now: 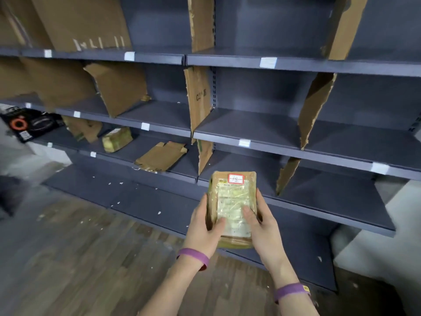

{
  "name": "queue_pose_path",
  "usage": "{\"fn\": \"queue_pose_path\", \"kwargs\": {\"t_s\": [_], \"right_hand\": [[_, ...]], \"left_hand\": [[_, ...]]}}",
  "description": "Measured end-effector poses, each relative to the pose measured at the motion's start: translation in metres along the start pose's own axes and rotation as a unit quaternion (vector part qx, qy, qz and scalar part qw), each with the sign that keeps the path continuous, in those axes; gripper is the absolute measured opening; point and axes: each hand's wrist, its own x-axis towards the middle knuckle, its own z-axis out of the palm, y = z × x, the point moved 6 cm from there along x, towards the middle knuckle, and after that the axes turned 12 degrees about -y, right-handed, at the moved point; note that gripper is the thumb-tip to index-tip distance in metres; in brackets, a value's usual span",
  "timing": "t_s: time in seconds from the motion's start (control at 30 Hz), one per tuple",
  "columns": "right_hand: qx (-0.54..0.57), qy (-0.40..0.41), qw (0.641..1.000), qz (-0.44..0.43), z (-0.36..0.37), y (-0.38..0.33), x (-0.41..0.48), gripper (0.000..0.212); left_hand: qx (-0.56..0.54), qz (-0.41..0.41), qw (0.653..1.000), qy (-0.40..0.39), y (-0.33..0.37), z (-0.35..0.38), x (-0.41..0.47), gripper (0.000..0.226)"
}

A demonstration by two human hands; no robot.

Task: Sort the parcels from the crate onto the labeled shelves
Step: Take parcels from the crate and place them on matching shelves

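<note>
Grey shelves (250, 131) with cardboard dividers (200, 99) | parcel (232, 208) tagged 18 held before lowest shelf edge | left hand (202, 226) and right hand (262, 222) fingers grasping its sides | wooden floor (79, 258)

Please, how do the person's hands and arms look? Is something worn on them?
Both forearms are bare, without sleeves, and no gloves cover the left hand or the right hand. Each wrist carries a purple band: the left band, and the right band, which has a small yellow tag.
</note>
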Motion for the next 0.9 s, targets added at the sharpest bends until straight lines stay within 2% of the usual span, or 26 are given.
{"fn": "queue_pose_path", "kwargs": {"t_s": [0.23, 0.5, 0.73, 0.9], "right_hand": [[-0.132, -0.162, 0.977, 0.047, 0.075, 0.007, 0.038, 0.072], [-0.123, -0.256, 0.958, 0.038, 0.198, 0.005, 0.075, 0.091], [-0.100, -0.262, 0.960, 0.026, 0.332, 0.000, 0.114, 0.088], [-0.079, -0.260, 0.962, 0.014, 0.418, 0.000, 0.140, 0.089]], "left_hand": [[-0.023, -0.025, 0.992, 0.122, -0.028, -0.067, -0.017, 0.052], [-0.097, -0.022, 0.969, 0.227, -0.072, -0.172, -0.045, 0.061], [-0.081, 0.002, 0.956, 0.283, -0.110, -0.304, -0.071, 0.069], [-0.044, -0.044, 0.947, 0.314, -0.155, -0.390, -0.092, 0.063]]}}
